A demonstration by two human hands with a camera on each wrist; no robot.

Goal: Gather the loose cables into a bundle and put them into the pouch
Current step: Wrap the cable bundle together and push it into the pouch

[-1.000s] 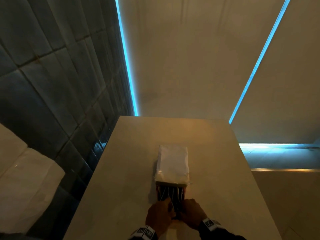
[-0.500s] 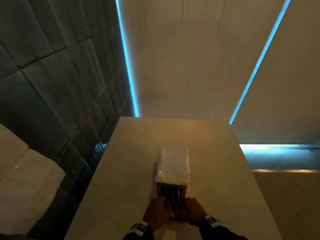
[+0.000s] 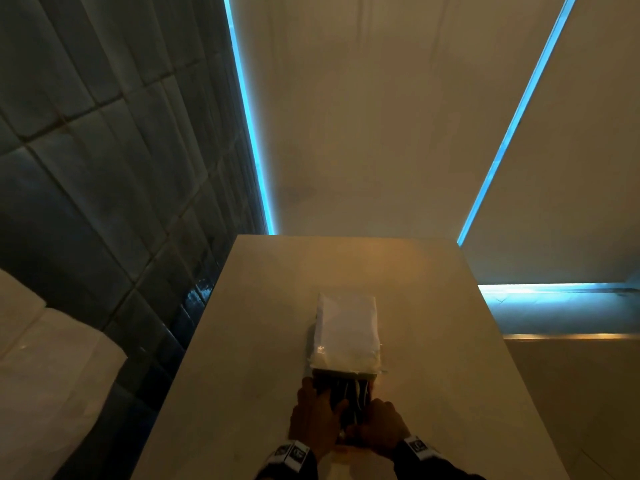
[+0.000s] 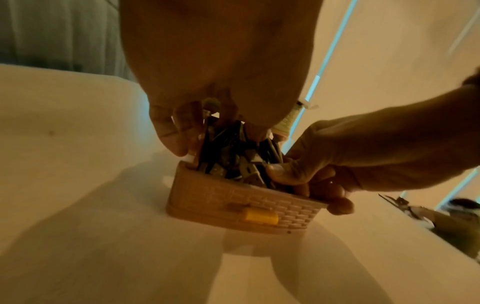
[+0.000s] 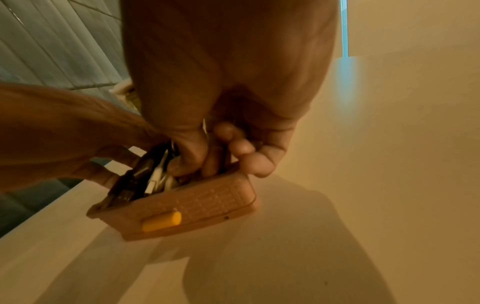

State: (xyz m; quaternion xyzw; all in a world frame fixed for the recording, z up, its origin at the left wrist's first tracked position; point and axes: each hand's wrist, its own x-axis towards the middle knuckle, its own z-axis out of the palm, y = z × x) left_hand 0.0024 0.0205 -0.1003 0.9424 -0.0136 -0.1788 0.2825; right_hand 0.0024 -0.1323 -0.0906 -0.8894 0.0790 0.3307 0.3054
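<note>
A tan, brick-textured pouch with a yellow latch lies on the table, its white flap folded back away from me. Black and white cables fill its open mouth and stick up above the rim. My left hand curls its fingers over the bundle at the pouch's left edge. My right hand presses its thumb on the cables and curls its fingers round the pouch's right corner. In the right wrist view the cables bulge out on the left side of the pouch. In the head view both hands hide the pouch's near end.
The pouch sits near the front middle of a narrow beige table. A dark tiled wall runs along the left, with a white cushion below it. Blue light strips edge the beige wall behind, and a ledge stands to the right.
My left fingers have slid forward along the pouch's left side, over the cables. The right hand has stayed at the near right corner and the pouch has not moved.
</note>
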